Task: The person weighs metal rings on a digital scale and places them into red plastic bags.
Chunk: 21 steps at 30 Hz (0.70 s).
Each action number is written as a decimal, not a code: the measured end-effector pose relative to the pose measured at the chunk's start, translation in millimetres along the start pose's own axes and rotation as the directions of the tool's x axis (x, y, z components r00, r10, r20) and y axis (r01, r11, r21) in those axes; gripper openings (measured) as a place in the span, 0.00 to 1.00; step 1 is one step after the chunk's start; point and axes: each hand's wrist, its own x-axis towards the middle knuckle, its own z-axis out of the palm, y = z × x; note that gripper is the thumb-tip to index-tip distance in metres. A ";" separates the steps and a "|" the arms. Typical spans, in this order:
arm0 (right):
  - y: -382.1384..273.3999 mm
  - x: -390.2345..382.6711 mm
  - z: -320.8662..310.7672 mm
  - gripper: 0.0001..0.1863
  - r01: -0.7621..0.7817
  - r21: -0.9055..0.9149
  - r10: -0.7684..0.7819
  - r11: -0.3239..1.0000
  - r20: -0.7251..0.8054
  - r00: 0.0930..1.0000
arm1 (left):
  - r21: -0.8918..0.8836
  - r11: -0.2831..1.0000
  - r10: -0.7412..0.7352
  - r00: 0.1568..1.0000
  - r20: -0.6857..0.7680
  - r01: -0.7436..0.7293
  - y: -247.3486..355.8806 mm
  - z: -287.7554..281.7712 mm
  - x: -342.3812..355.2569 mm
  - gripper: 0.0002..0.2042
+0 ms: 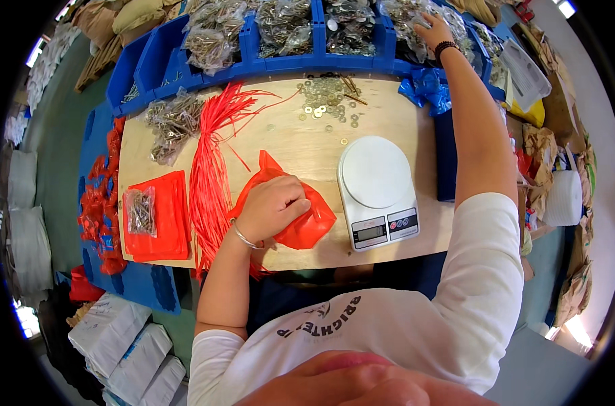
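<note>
My left hand (274, 203) is closed on a red plastic bag (307, 220) on the wooden tabletop. My right hand (432, 32) reaches up into a blue bin of clear-bagged metal parts (403, 15), its fingers apart over the bags with nothing visibly held. A white digital scale (375, 172) sits right of the red bag, its plate bare. Red plastic strands (211, 169) lie left of my left hand. Farther left, a small bag of metal pieces (140, 211) rests on flat red sheets (169, 237).
Blue bins (287, 68) line the back, with loose washers (324, 101) and bagged parts (175, 125) before them. Blue crumpled plastic (422, 91) is at back right. Red bundles (104, 203) lie at left, white packages (111, 331) below, brown paper and a white roll (561, 197) at right.
</note>
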 end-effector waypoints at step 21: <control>-102.0 -137.9 -105.0 0.12 -0.484 0.864 0.221 0.136 0.450 0.865 | 0.026 1.000 0.002 1.000 -0.022 -0.001 -7.7 5.7 -2.8 0.12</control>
